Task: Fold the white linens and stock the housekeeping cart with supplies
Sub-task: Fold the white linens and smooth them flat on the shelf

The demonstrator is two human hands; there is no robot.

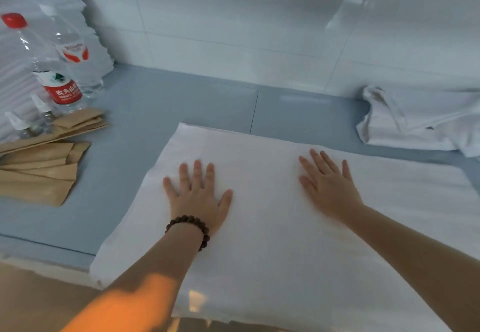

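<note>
A white linen [272, 248] lies spread flat on the grey-blue counter [145, 113] and hangs a little over its front edge. My left hand [198, 196], with a bead bracelet at the wrist, presses flat on the linen's left part, fingers straight and spread. My right hand [330, 186] presses flat on the linen further right, fingers straight too. A second white linen [420, 121] lies crumpled at the back right against the wall.
At the left stand two water bottles [55, 72] with red labels, in front of a tall stack of folded white linens [15, 79]. Brown paper packets [44, 165] lie fanned out beside small clear bottles [28, 124]. A white tiled wall [259, 20] closes the back.
</note>
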